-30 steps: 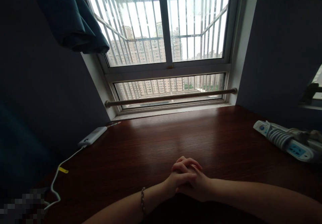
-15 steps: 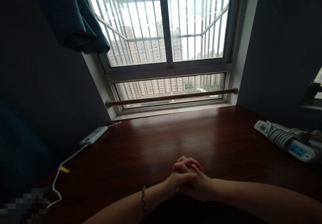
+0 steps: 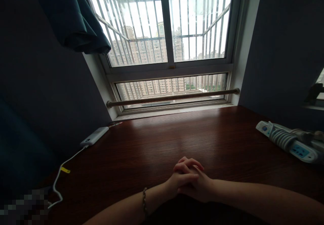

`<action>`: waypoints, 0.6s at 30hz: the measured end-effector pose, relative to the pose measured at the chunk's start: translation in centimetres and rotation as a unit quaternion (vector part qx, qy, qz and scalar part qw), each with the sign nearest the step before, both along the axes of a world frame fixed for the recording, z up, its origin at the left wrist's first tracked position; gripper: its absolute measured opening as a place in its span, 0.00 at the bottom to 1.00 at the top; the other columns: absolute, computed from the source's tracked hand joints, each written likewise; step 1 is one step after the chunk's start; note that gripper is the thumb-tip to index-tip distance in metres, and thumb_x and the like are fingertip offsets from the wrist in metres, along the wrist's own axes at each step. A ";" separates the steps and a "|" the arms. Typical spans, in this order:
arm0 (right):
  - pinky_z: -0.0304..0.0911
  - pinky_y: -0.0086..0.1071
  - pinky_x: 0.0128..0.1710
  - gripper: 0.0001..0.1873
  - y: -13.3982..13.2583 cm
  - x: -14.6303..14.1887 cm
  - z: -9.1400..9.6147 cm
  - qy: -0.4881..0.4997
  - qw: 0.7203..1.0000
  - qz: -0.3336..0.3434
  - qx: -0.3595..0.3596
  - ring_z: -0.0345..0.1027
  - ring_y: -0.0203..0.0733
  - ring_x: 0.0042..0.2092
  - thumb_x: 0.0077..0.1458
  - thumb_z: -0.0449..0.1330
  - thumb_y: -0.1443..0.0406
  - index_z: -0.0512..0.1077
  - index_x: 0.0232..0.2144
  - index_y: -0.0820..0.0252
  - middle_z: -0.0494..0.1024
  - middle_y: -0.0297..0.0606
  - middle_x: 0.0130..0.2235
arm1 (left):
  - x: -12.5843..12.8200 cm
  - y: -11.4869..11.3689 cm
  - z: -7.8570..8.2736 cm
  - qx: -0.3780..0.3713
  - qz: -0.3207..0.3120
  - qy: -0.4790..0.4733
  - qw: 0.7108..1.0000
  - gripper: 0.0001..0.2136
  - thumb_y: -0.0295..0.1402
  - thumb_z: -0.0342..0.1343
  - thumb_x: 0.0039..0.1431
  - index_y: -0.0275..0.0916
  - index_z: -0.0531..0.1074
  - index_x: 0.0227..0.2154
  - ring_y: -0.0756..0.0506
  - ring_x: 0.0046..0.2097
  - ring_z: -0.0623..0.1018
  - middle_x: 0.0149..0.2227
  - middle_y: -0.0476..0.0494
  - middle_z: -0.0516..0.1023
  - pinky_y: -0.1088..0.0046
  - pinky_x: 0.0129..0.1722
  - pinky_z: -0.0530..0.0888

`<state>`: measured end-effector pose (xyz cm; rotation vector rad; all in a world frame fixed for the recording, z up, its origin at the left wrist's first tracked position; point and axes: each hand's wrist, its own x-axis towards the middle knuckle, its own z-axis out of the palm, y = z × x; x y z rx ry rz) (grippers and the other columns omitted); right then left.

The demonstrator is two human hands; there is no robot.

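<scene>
My left hand (image 3: 174, 181) and my right hand (image 3: 202, 186) are clasped together over the near part of the dark wooden table (image 3: 162, 140). Their fingers interlace, with the left fingers lying over the back of the right hand. Both hands are closed, and no object shows in either. A chain bracelet (image 3: 144, 201) circles my left wrist. The palms are hidden, facing each other.
At the left edge lies a white power bank (image 3: 95, 136) with a white cable (image 3: 57, 177) bearing a yellow tag (image 3: 65, 170). A power strip (image 3: 286, 140) wrapped in its cord lies at the right. Behind the table is a barred window with a rail (image 3: 174, 97); a blue curtain (image 3: 78, 26) hangs upper left.
</scene>
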<state>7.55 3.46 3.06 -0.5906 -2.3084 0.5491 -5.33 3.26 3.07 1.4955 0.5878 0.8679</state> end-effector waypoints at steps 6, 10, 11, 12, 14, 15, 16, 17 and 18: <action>0.63 0.37 0.42 0.28 -0.1 0.0 0.2 -0.002 1.000 0.002 -0.009 0.58 0.42 0.44 0.46 0.61 0.57 0.61 0.47 0.62 0.62 0.43 0.43 | 0.2 -0.3 0.6 0.009 0.017 0.006 1.000 0.15 0.22 0.51 0.46 0.40 0.71 0.38 0.43 0.43 0.71 0.40 0.45 0.69 0.73 0.37 0.70; 0.63 0.38 0.41 0.27 0.0 0.0 0.3 -0.004 1.000 -0.001 -0.007 0.58 0.43 0.44 0.46 0.61 0.57 0.62 0.47 0.62 0.62 0.44 0.42 | 0.1 -0.1 0.5 0.020 0.008 -0.008 1.000 0.14 0.22 0.52 0.46 0.42 0.71 0.37 0.42 0.43 0.71 0.41 0.44 0.70 0.72 0.38 0.70; 0.63 0.38 0.41 0.27 0.0 0.0 0.3 -0.002 1.000 0.001 -0.007 0.58 0.43 0.44 0.46 0.61 0.57 0.61 0.47 0.62 0.62 0.43 0.42 | 0.1 0.0 0.3 0.012 0.003 -0.008 1.000 0.13 0.23 0.53 0.46 0.42 0.71 0.36 0.42 0.44 0.70 0.41 0.44 0.70 0.72 0.39 0.70; 0.63 0.38 0.41 0.27 0.0 0.0 0.3 0.000 1.000 0.003 -0.007 0.58 0.43 0.44 0.46 0.61 0.57 0.61 0.47 0.62 0.62 0.43 0.42 | 0.1 0.2 0.2 0.001 -0.001 -0.002 1.000 0.13 0.24 0.54 0.45 0.41 0.70 0.36 0.42 0.44 0.70 0.42 0.44 0.70 0.73 0.39 0.70; 0.63 0.38 0.41 0.28 0.0 0.0 0.2 0.003 1.000 0.006 -0.007 0.58 0.43 0.44 0.46 0.61 0.56 0.61 0.48 0.61 0.62 0.43 0.43 | 0.0 0.5 -0.2 -0.021 -0.009 0.017 1.000 0.15 0.26 0.57 0.43 0.38 0.70 0.37 0.42 0.45 0.69 0.42 0.45 0.69 0.73 0.41 0.69; 0.63 0.38 0.41 0.28 0.0 0.0 0.2 0.004 1.000 0.007 -0.007 0.58 0.43 0.44 0.46 0.61 0.56 0.61 0.48 0.60 0.62 0.43 0.43 | 0.0 0.6 -0.3 -0.026 -0.010 0.023 0.999 0.15 0.27 0.57 0.42 0.37 0.69 0.38 0.42 0.46 0.68 0.42 0.45 0.68 0.72 0.42 0.68; 0.63 0.38 0.41 0.28 0.0 0.0 0.1 0.003 1.000 0.007 -0.007 0.58 0.43 0.44 0.46 0.61 0.56 0.60 0.48 0.60 0.62 0.43 0.43 | 0.0 0.7 -0.3 -0.029 -0.008 0.029 0.999 0.16 0.28 0.57 0.42 0.37 0.69 0.38 0.43 0.47 0.68 0.42 0.46 0.68 0.72 0.43 0.68; 0.63 0.38 0.41 0.28 0.1 0.0 0.1 0.003 1.000 0.007 -0.006 0.58 0.42 0.44 0.46 0.61 0.56 0.60 0.48 0.60 0.62 0.42 0.43 | 0.0 0.7 -0.3 -0.029 -0.009 0.033 0.999 0.15 0.28 0.57 0.43 0.37 0.69 0.38 0.43 0.47 0.68 0.42 0.47 0.68 0.72 0.43 0.67; 0.63 0.38 0.41 0.28 0.1 0.0 0.0 0.004 1.000 0.006 -0.006 0.58 0.42 0.44 0.46 0.61 0.57 0.60 0.48 0.60 0.62 0.42 0.43 | 0.1 0.7 -0.3 -0.029 -0.010 0.034 0.999 0.15 0.28 0.56 0.43 0.37 0.69 0.38 0.43 0.47 0.68 0.42 0.47 0.68 0.73 0.43 0.67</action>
